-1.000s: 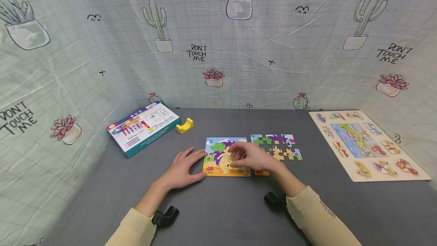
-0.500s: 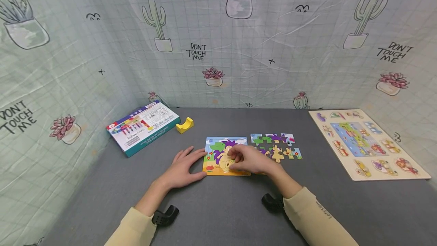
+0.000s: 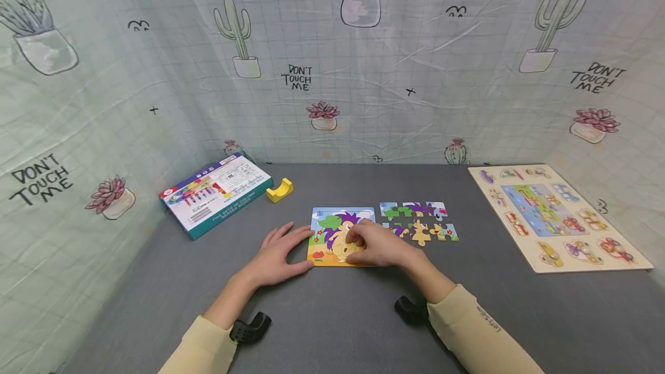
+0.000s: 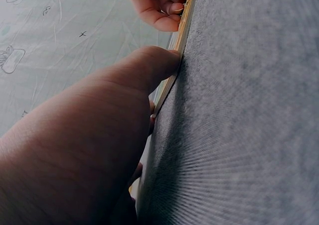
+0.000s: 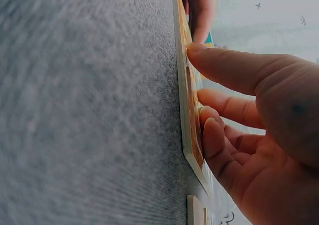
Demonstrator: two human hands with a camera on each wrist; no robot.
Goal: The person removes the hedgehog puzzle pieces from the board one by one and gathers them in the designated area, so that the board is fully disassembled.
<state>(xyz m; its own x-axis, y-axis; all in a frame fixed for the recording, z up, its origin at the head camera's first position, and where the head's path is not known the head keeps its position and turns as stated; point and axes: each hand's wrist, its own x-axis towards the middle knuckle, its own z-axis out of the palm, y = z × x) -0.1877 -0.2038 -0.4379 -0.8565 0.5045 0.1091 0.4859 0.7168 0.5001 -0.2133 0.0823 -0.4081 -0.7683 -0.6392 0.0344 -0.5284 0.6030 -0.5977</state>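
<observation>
A hedgehog jigsaw board lies flat on the grey table. My left hand rests beside it, fingers spread and relaxed, with the thumb and fingertips at its left edge. Over the board's right part, my right hand has curled fingers. In the right wrist view, its thumb and fingertips pinch an orange-topped puzzle piece against the board. The right hand hides that part of the picture in the head view. Just right of the board lie loose jigsaw pieces in rows.
A teal-sided box lies at the back left, with a yellow curved block next to it. At the right is a large wooden picture-puzzle board. A cactus-print cloth hangs behind the table.
My right hand has moved slightly left and lower over the board, and the orange piece at the board's lower right has gone out of sight. The left hand stays at the left edge.
</observation>
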